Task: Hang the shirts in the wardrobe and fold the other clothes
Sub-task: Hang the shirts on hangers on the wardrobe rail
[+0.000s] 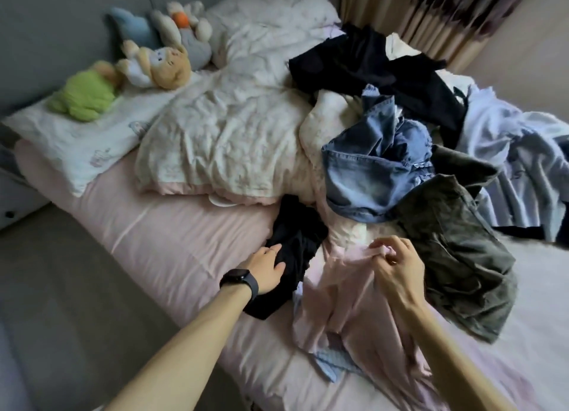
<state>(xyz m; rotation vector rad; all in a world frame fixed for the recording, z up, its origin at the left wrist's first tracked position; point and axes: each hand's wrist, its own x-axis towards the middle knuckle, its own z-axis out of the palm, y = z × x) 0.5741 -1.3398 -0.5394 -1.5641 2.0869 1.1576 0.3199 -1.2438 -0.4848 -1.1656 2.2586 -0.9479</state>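
A pile of clothes lies on the bed's right half. My right hand (397, 266) pinches the top edge of a pale pink garment (348, 306) and lifts it a little off the sheet. My left hand (266, 267), with a dark watch on the wrist, rests on a small black garment (295, 244), fingers curled into the cloth. Beyond them lie blue jeans (369, 170), an olive green garment (455, 256), a large black garment (369, 69) and a light blue shirt (517, 152). A light blue checked piece (331, 364) peeks from under the pink one.
The bed has a pink sheet (160, 235), a crumpled cream duvet (221, 133) and two pillows (77, 146). Several plush toys (160, 63) sit by the grey wall at the far left. Striped curtains (431, 13) hang at the back right. Grey floor lies at the left.
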